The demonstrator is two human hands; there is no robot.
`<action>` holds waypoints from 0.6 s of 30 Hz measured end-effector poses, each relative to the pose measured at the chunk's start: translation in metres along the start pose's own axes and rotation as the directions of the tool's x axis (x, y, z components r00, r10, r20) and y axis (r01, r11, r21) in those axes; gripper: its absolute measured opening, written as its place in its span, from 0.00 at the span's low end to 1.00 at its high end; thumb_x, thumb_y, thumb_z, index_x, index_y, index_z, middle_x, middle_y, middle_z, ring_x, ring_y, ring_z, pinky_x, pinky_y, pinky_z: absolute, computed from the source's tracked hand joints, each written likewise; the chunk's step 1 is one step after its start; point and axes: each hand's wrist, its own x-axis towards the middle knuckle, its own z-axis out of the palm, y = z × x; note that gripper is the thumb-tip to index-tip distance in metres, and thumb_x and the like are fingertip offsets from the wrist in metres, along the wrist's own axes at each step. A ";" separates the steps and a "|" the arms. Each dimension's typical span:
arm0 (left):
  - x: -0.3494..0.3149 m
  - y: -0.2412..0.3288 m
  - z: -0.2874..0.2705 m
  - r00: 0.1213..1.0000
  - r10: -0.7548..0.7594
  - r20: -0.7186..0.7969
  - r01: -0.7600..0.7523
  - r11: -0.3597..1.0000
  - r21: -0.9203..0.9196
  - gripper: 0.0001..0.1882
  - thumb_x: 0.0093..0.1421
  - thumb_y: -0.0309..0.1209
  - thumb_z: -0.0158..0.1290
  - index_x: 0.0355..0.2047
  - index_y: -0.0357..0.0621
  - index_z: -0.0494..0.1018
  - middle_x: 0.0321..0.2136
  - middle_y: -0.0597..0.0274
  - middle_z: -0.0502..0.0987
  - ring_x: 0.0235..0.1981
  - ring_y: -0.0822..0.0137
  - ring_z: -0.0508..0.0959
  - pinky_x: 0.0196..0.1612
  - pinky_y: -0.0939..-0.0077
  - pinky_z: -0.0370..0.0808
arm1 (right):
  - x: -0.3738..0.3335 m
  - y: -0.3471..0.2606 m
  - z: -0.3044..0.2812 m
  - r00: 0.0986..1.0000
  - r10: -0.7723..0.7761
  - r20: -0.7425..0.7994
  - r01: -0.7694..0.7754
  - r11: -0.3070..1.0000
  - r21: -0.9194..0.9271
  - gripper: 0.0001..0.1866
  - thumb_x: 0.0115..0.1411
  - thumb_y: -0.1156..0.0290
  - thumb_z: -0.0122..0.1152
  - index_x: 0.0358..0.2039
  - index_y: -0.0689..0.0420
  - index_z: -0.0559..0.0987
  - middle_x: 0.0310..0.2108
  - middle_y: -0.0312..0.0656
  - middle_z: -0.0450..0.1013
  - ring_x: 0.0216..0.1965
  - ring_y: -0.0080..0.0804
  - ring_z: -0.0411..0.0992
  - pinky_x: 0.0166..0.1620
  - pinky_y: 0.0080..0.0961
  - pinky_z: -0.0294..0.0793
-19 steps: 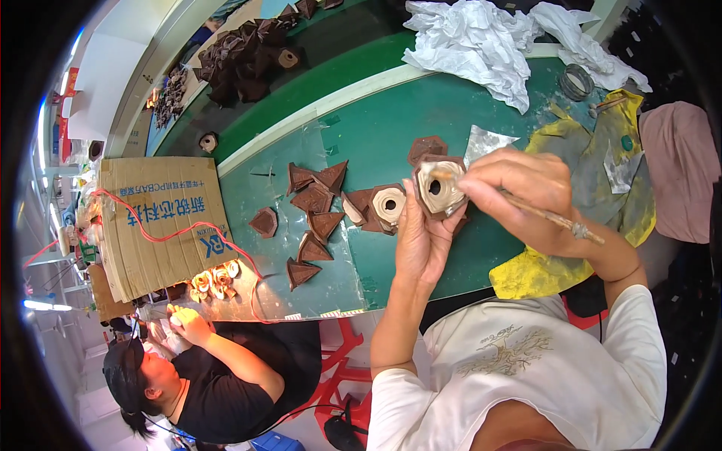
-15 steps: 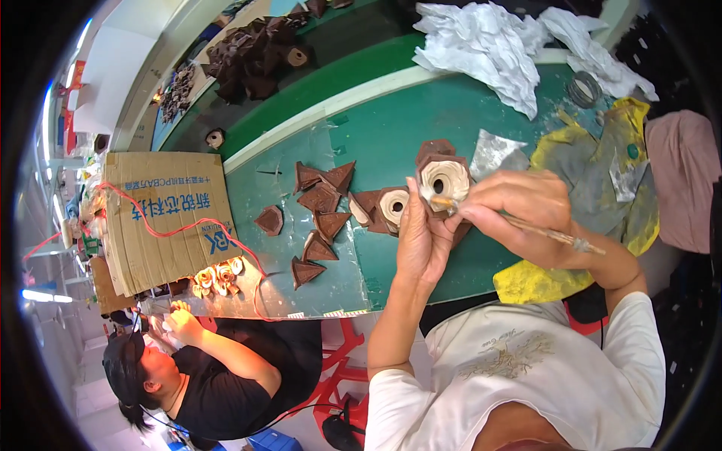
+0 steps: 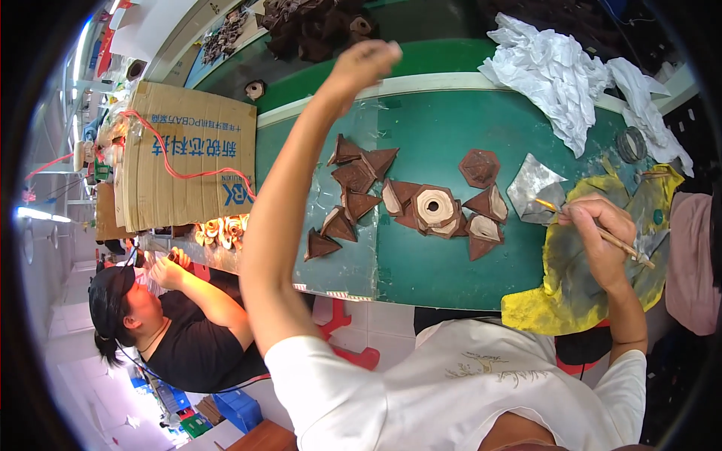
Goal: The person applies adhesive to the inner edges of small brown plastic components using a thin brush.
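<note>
My right hand (image 3: 605,233) is closed around a thin wooden paintbrush (image 3: 626,248). The brush tip reaches over a crumpled piece of silver foil (image 3: 532,189). My left arm stretches far forward, and my left hand (image 3: 365,66) is above the green strip beyond the table's raised edge. That hand is smeared by motion, so its fingers and anything in them cannot be made out. Between my arms lies a brown faceted cup-like piece (image 3: 436,207) with a cream inside and a dark centre hole. Similar pieces (image 3: 485,225) surround it, and a brown hexagonal one (image 3: 479,167) lies behind.
More brown pointed pieces (image 3: 356,178) lie left on the green table (image 3: 421,274). A dark heap (image 3: 308,30) sits at the far side. Cardboard (image 3: 192,154) with a red cable stands left, near a seated co-worker (image 3: 195,316). White crumpled sheets (image 3: 545,75) and a stained yellow cloth (image 3: 526,304) are right.
My left hand has swung forward and left. The cream-lined piece it held no longer shows at the middle. My right hand has moved the brush right, to the foil. The view has shifted.
</note>
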 end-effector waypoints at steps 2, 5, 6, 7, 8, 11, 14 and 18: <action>-0.041 -0.006 0.000 0.977 0.018 0.211 -0.126 0.849 0.512 0.36 0.55 0.52 0.56 0.52 0.32 0.68 0.46 0.45 0.75 0.50 0.51 0.74 0.52 0.63 0.71 | -0.003 0.009 0.000 0.999 0.004 0.046 -0.002 0.999 -0.045 0.02 0.53 0.83 0.60 0.25 0.65 0.78 0.23 0.44 0.76 0.25 0.29 0.76 0.28 0.21 0.73; -0.082 -0.014 0.015 0.897 -0.356 0.263 -0.090 0.434 0.896 0.36 0.52 0.50 0.59 0.54 0.36 0.67 0.49 0.40 0.72 0.49 0.47 0.74 0.54 0.61 0.70 | -0.004 0.010 0.010 0.991 -0.033 0.130 0.043 0.997 -0.071 0.01 0.52 0.83 0.61 0.25 0.65 0.78 0.23 0.45 0.76 0.24 0.30 0.76 0.27 0.22 0.72; -0.083 -0.020 0.015 0.897 -0.356 0.262 -0.089 0.434 0.896 0.36 0.52 0.50 0.59 0.54 0.36 0.67 0.49 0.40 0.72 0.49 0.47 0.74 0.54 0.61 0.70 | -0.004 0.007 0.014 0.985 -0.070 0.159 0.080 0.995 -0.054 0.01 0.51 0.83 0.61 0.25 0.65 0.78 0.23 0.46 0.76 0.24 0.31 0.76 0.27 0.22 0.72; -0.086 -0.024 0.015 0.891 -0.354 0.283 -0.103 0.449 0.888 0.36 0.52 0.48 0.59 0.54 0.34 0.67 0.48 0.39 0.72 0.50 0.46 0.73 0.54 0.61 0.69 | -0.004 0.004 0.018 0.985 -0.074 0.158 0.083 0.995 -0.052 0.01 0.51 0.83 0.61 0.25 0.65 0.78 0.23 0.46 0.76 0.24 0.31 0.76 0.27 0.22 0.72; -0.088 -0.028 0.013 0.885 -0.350 0.306 -0.120 0.464 0.878 0.35 0.52 0.46 0.60 0.53 0.33 0.67 0.48 0.38 0.72 0.51 0.45 0.71 0.54 0.62 0.69 | -0.003 0.001 0.022 0.981 -0.114 0.154 0.122 0.992 -0.040 0.01 0.51 0.83 0.62 0.25 0.65 0.78 0.24 0.46 0.76 0.23 0.31 0.76 0.26 0.23 0.72; -0.099 -0.028 0.010 0.984 -0.003 0.180 -0.153 0.516 0.843 0.30 0.54 0.45 0.59 0.49 0.33 0.70 0.45 0.45 0.75 0.52 0.52 0.72 0.54 0.64 0.69 | -0.001 -0.004 0.019 0.978 -0.156 0.138 0.163 0.986 -0.040 0.02 0.50 0.83 0.63 0.26 0.65 0.79 0.24 0.47 0.76 0.23 0.33 0.76 0.26 0.23 0.72; -0.106 -0.008 0.036 0.993 -0.089 -0.074 0.071 0.973 -0.218 0.24 0.59 0.44 0.55 0.48 0.38 0.71 0.44 0.52 0.75 0.51 0.61 0.72 0.54 0.66 0.69 | 0.002 -0.012 0.013 0.980 -0.175 0.091 0.179 0.983 -0.040 0.03 0.50 0.84 0.63 0.26 0.65 0.78 0.24 0.47 0.76 0.23 0.34 0.75 0.25 0.24 0.72; -0.142 0.001 0.087 0.983 -0.122 0.134 0.151 0.144 -0.978 0.25 0.64 0.47 0.47 0.51 0.40 0.66 0.48 0.54 0.71 0.50 0.59 0.72 0.55 0.63 0.72 | 0.016 -0.033 0.018 0.938 -0.342 0.050 0.345 0.937 -0.054 0.04 0.49 0.84 0.63 0.27 0.65 0.78 0.24 0.46 0.76 0.24 0.36 0.76 0.25 0.25 0.73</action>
